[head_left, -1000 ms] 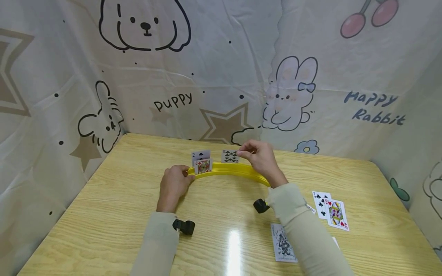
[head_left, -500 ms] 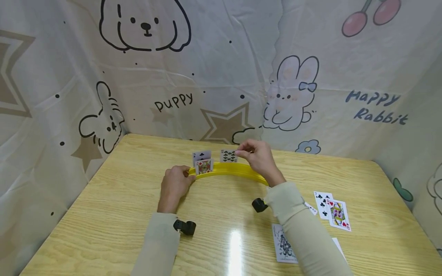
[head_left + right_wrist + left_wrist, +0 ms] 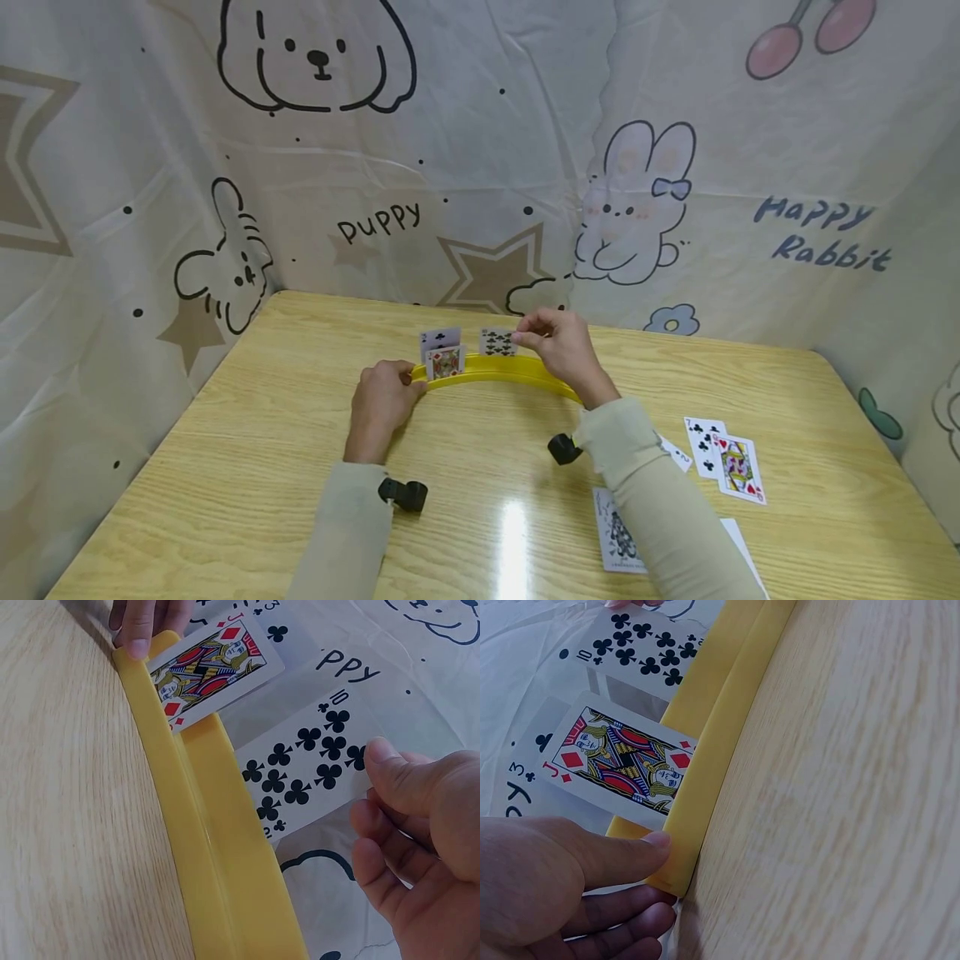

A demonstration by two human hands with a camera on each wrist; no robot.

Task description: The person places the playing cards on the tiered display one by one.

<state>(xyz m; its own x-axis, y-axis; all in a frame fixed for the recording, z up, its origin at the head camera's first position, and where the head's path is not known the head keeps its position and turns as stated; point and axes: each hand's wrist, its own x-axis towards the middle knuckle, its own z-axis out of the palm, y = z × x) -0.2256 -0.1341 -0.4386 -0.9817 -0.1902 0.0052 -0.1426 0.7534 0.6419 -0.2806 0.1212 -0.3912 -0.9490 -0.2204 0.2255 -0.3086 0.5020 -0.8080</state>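
Note:
A curved yellow card holder (image 3: 510,369) stands on the table. My left hand (image 3: 381,400) grips its left end, the thumb lying on the front wall in the left wrist view. Close to that hand, a jack of diamonds (image 3: 630,757) stands in the front slot. Behind the jack rises a three of clubs (image 3: 543,741), partly covered by it. My right hand (image 3: 564,343) pinches a ten of clubs (image 3: 304,769) by its outer edge, thumb on the face. The card's lower edge is right at the holder's back wall.
On the right side of the table lie a seven of clubs (image 3: 703,446) and an overlapping queen of hearts (image 3: 740,468). A joker (image 3: 617,533) and other cards lie partly under the right sleeve (image 3: 667,492). A printed cloth (image 3: 480,167) hangs behind the table.
The ten of clubs and my right hand rise and dip only slightly, ending a touch lower at the holder's back wall. My left hand keeps its grip on the holder's end.

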